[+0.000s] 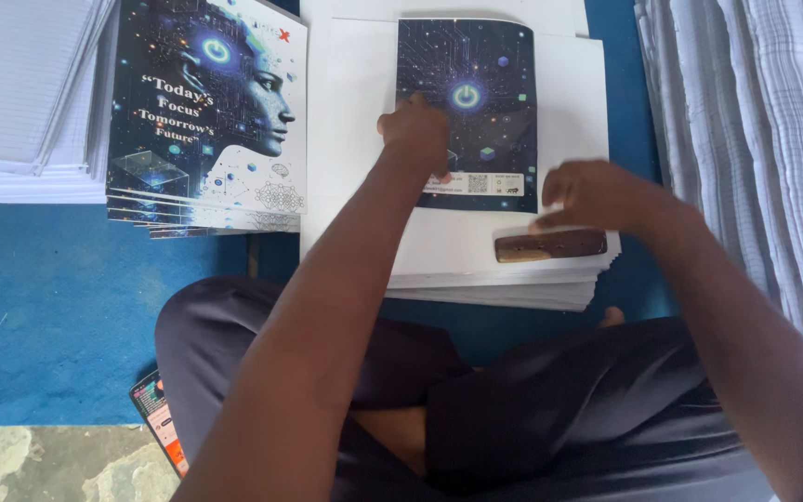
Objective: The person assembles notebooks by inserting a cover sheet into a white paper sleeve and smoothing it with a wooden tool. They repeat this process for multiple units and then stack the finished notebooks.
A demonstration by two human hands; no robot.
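A dark blue printed cover sheet (490,102) lies on top of a white stack of sheets (476,256) in front of me. My left hand (415,130) rests on the cover's left edge, fingers curled and pressing down. My right hand (597,195) hovers at the stack's lower right, fingertips touching or just above a brown wooden bar (550,245) that lies flat on the white stack. Whether the right hand grips the bar is not clear.
A pile of finished booklets with dark blue printed covers (206,112) sits to the left, beside a stack of ruled white paper (25,93). A checked cloth (755,139) hangs at the right. A blue mat (48,297) covers the floor; a phone (160,423) lies by my knee.
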